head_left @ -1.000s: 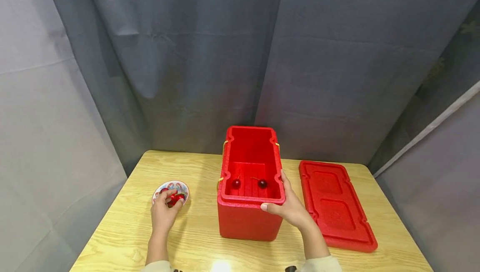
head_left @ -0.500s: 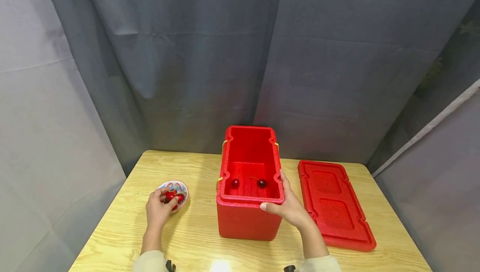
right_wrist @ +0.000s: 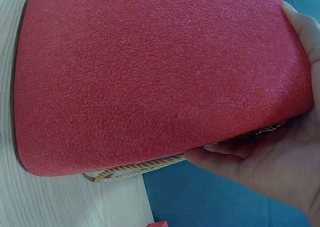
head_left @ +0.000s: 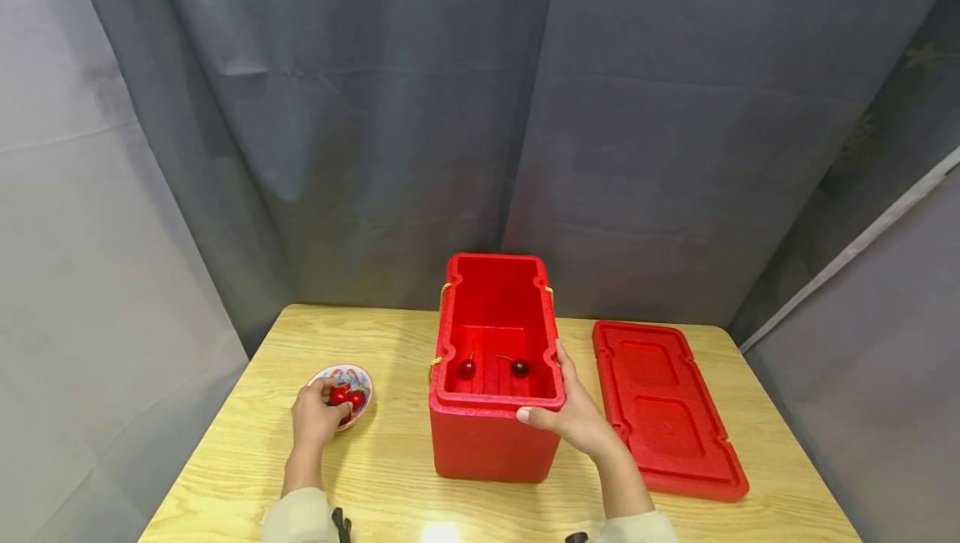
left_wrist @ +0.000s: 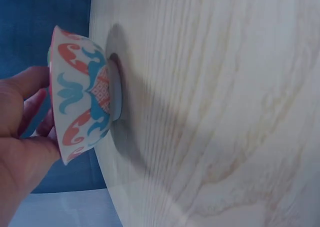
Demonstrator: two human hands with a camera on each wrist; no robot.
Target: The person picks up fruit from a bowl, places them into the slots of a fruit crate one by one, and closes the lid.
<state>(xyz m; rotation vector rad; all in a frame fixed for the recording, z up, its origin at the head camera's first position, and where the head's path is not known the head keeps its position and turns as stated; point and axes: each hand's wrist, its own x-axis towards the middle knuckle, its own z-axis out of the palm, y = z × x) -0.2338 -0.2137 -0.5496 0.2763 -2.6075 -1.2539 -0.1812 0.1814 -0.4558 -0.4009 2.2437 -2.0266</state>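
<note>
My left hand (head_left: 315, 414) is at the near left side of a small patterned bowl (left_wrist: 80, 94). Its thumb and fingers reach over the rim, among glossy red fruits (head_left: 357, 399) with bits of green. The fingertips are hidden inside the bowl, so a grip on a fruit cannot be made out. My right hand (head_left: 576, 414) grips the near right corner of an uncovered red foam box (head_left: 491, 447), thumb on the front rim and fingers along the side. Two dark cherries with stems, a left cherry (head_left: 467, 369) and a right cherry (head_left: 520, 368), lie on the box floor.
The red lid (head_left: 667, 414) lies flat on the wooden table (head_left: 397, 460), right of the box. Yellow cord (right_wrist: 135, 168) runs along the box's sides. A grey curtain (head_left: 390, 127) hangs behind the table's back edge.
My left hand has drawn slightly left across the bowl, uncovering more of the red fruits. The right hand keeps its hold on the box. The head view has shifted slightly.
</note>
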